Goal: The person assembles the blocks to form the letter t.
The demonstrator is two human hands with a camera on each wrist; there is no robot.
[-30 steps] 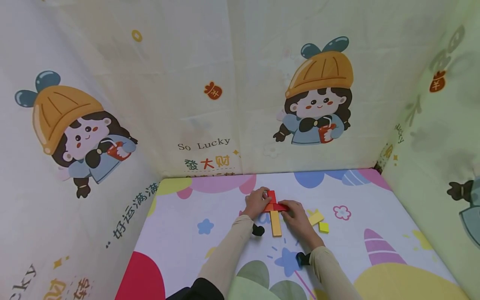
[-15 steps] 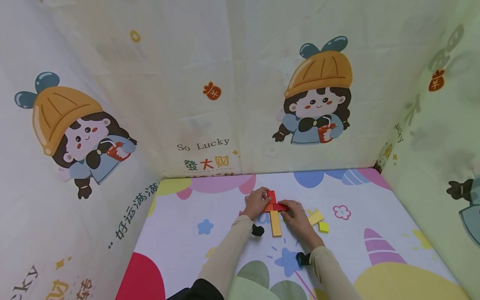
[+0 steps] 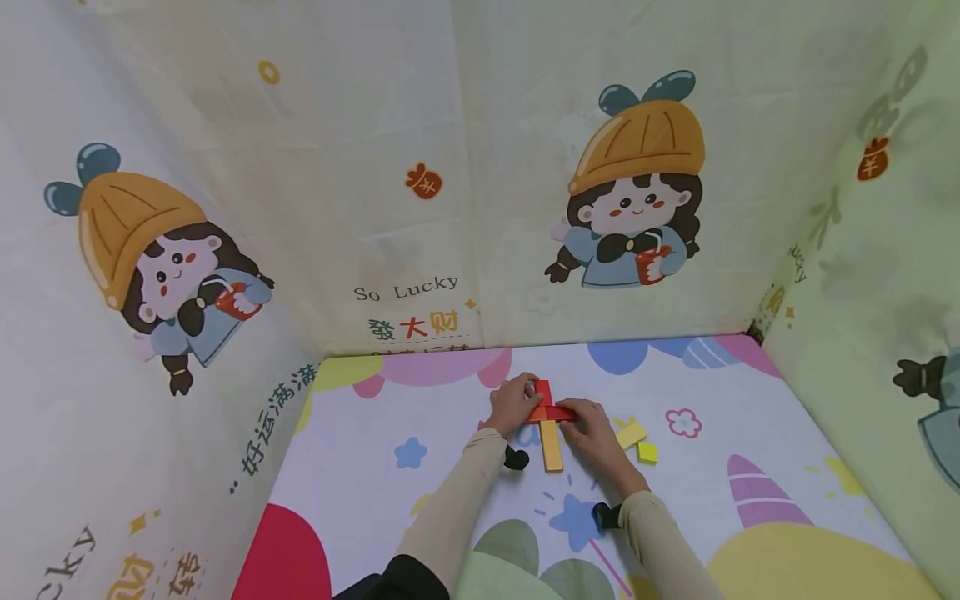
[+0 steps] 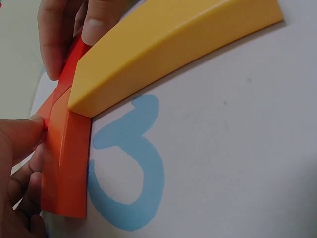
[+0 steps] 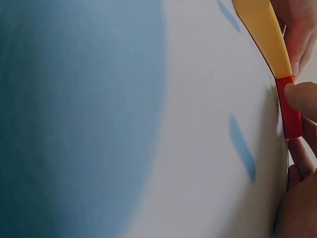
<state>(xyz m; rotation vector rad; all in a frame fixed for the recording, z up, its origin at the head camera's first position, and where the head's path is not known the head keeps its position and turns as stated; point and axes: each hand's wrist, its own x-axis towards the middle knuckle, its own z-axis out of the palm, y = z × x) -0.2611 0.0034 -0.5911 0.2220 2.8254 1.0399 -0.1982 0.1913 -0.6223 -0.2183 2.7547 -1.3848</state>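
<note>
Several wooden blocks lie joined in a cross on the patterned table cover. A long yellow block point(image 3: 551, 446) forms the lower arm. Its upper end meets an orange block point(image 4: 64, 158) and a red block point(image 5: 290, 111) placed end to end. A bright red block point(image 3: 543, 392) extends from the far side. My left hand point(image 3: 516, 402) pinches this far block with thumb and fingers at its left side, beside the orange block. My right hand point(image 3: 598, 437) pinches the red crosspiece, its thumb on the near face in the right wrist view.
To the right of my right hand lie a pale yellow block point(image 3: 632, 435) and a small bright yellow block point(image 3: 647, 454). Printed cloth walls point(image 3: 510, 317) stand behind and at both sides of the table. Black wrist mounts point(image 3: 516, 459) hang under both wrists.
Both hands and the blocks stay in place. Only the head view shifts very slightly, and the left cloth wall ripples.
</note>
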